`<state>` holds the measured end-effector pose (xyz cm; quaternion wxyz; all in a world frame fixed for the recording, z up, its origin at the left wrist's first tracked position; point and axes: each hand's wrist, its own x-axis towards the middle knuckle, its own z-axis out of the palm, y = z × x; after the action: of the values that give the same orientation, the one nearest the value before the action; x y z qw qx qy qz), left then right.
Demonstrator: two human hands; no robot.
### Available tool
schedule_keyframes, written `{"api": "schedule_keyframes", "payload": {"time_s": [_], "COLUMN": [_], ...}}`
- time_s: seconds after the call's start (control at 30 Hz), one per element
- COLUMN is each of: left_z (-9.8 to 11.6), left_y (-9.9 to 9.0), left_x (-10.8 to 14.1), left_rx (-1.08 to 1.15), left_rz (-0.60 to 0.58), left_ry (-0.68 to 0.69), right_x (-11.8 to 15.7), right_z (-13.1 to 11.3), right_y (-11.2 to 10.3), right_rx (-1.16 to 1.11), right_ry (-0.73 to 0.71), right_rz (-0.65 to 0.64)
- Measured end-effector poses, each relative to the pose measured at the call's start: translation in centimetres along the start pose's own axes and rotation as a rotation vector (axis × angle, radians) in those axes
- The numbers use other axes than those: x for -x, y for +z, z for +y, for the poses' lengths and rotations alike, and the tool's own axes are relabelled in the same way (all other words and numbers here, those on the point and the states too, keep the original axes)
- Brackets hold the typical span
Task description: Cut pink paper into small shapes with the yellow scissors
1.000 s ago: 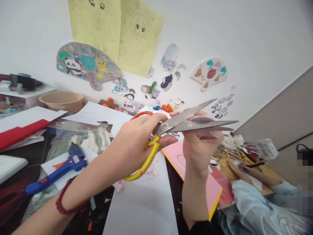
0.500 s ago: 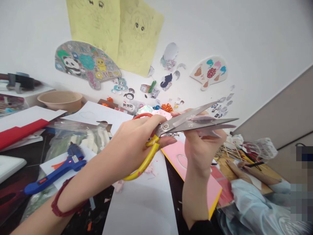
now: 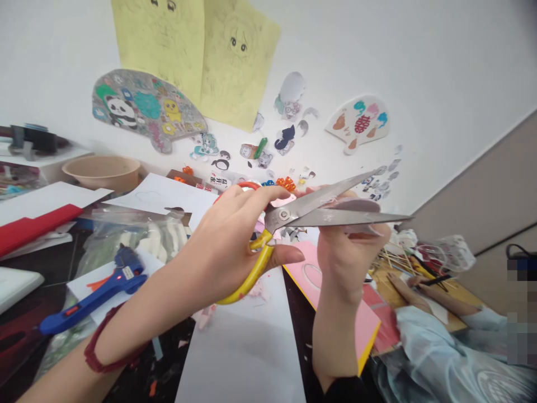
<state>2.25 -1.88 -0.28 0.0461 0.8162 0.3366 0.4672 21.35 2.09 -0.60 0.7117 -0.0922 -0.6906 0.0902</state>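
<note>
Scissors (image 3: 260, 257) with yellow and red handles are in my left hand (image 3: 226, 240), whose thumb stretches out beside the lower handle. Their blades stand apart and point right. Behind them, my right hand (image 3: 346, 252) is closed on a pale pink paper piece (image 3: 356, 207), partly hidden by the blades. The lower blade crosses in front of this piece. Beneath the hands lie a white sheet (image 3: 243, 347) and a pink card (image 3: 304, 260) with yellow edges.
On the left are a blue glue gun (image 3: 96, 291), a plastic bag (image 3: 126, 224), a red strip (image 3: 42, 226) and a round bowl (image 3: 103, 170). A person's hands (image 3: 409, 285) work at the right. Yellow drawings (image 3: 239, 67) hang on the wall.
The scissors' lower blade has swung slightly, and my left thumb has stretched further right. The pale pink piece has turned and now shows a rounder edge above the blade.
</note>
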Motion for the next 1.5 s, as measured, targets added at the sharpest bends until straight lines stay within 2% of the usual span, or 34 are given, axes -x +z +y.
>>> {"api": "schedule_keyframes", "payload": {"time_s": [0.63,0.93,1.27,1.5], "left_z": [0.2,0.2,0.1,0.1], "left_y": [0.2,0.3,0.3,0.2], "left_x": [0.0,-0.1,0.0,0.0], "left_rx": [0.030,0.010,-0.005,-0.011], "left_rz": [-0.010,-0.033,-0.024,-0.069], "left_ry": [-0.023,-0.052,0.006,-0.014], "right_x": [0.0,0.0,0.0,-0.2], "right_z": [0.2,-0.4,-0.9,-1.0], "right_y": [0.0,0.0,0.0,-0.1], "right_rx": [-0.021,0.023,0.012,0.037], "right_ry": [-0.024,0.045,0.046,0.061], "right_rz": [-0.003,0.003,-0.002,-0.017]}}
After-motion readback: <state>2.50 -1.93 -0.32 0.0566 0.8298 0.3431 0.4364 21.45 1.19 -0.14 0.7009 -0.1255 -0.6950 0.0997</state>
